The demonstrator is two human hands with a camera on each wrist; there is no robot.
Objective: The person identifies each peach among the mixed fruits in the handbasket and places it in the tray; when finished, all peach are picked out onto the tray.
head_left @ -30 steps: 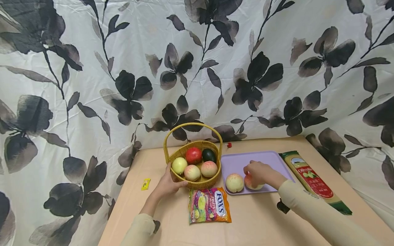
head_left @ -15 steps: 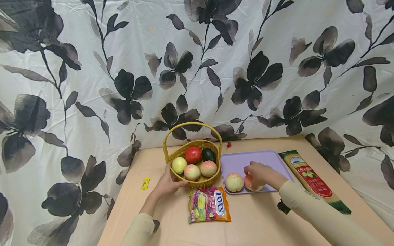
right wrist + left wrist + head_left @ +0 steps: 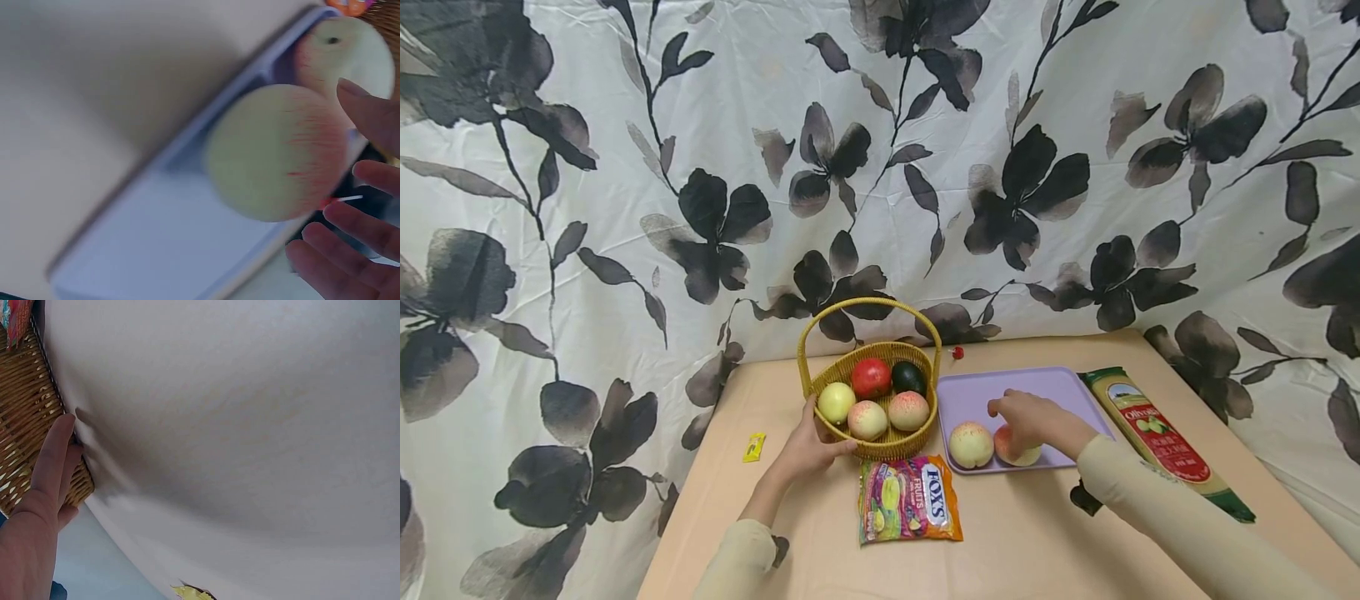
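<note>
My left hand (image 3: 805, 450) holds the yellow woven basket (image 3: 891, 451) by its left side, thumb along the front wall and fingers along the side. Inside the basket lie two peaches (image 3: 909, 412), a pale yellow-green round fruit (image 3: 837, 403), a red round fruit (image 3: 871, 379) and a dark green oval fruit (image 3: 907, 377). Over the purple tray (image 3: 970, 400), my right hand (image 3: 1033, 417) hovers beside a peach (image 3: 275, 153). In the right wrist view its fingers are spread and apart from that peach. Another peach (image 3: 972, 444) sits to the left on the tray.
A colourful bag of FOX'S candy (image 3: 910, 502) lies in front of the basket. Right of the tray is a long green and red package (image 3: 1165, 433). A small yellow wrapper (image 3: 755, 447) lies at left, a small red item (image 3: 957, 353) behind. A floral cloth (image 3: 880, 167) hangs behind.
My right hand has loosened from the right-hand peach and shifted slightly left and up, its fingers opening. The peach stays on the tray. Left hand and basket stay put.
</note>
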